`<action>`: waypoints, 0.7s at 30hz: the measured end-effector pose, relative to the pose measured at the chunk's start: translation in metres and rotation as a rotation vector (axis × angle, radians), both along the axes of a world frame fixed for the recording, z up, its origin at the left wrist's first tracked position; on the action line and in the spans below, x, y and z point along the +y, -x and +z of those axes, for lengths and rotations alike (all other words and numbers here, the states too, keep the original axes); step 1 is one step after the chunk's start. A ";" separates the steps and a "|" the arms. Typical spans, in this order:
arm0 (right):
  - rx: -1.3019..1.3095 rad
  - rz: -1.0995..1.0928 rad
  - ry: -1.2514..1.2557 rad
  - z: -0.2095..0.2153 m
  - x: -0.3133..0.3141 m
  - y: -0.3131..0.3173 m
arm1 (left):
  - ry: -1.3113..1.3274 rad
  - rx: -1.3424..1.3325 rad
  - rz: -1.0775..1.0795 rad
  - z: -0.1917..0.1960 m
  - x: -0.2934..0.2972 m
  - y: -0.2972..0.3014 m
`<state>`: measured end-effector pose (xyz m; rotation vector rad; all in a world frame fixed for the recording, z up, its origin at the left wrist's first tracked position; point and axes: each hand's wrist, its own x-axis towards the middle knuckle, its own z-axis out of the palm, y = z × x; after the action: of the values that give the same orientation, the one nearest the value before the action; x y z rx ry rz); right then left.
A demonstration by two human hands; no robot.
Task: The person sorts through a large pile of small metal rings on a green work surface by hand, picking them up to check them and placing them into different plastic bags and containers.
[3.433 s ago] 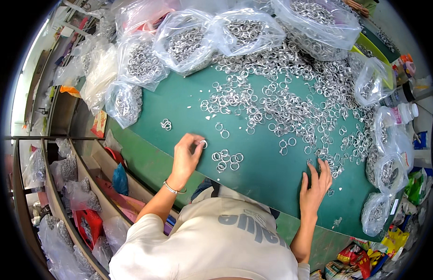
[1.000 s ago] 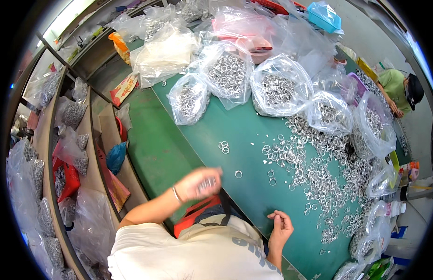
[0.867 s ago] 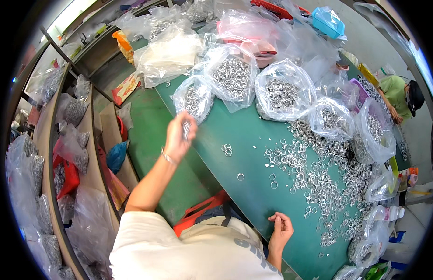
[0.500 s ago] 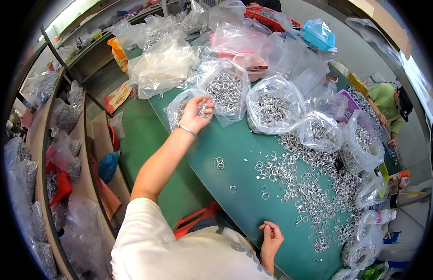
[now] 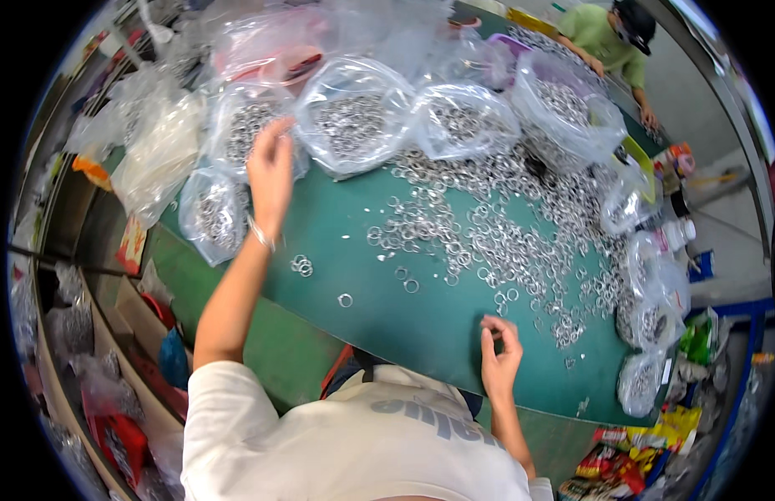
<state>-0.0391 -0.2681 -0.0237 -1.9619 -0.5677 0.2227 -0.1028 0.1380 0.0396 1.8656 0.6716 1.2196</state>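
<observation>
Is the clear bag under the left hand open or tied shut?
Open: the left hand reaches over its mouth, metal rings showing inside the clear bag.

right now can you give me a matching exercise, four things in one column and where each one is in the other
Things:
1. left hand
2. right hand
3. lone ring
4. ring pile

Places:
A. on bare green table, apart from the pile
B. at the near table edge, fingers curled
C. stretched out to a clear bag of rings
D. spread over the table's middle and right

Pairs: 1-C, 2-B, 3-A, 4-D
</observation>
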 end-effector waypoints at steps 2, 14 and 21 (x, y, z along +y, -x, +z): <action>-0.205 0.050 0.092 0.010 0.011 -0.017 | -0.013 0.166 -0.247 -0.002 -0.070 0.008; -0.687 0.295 0.412 -0.016 0.045 -0.077 | -0.684 0.757 -0.539 -0.079 -0.202 -0.069; -0.708 0.093 0.283 -0.014 -0.015 -0.087 | -0.332 0.448 -0.571 -0.073 -0.183 -0.055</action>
<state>0.0482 -0.2828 -0.0378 -2.2795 -1.1308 -0.3755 -0.0483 -0.0448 -0.0334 2.4176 0.1266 0.5666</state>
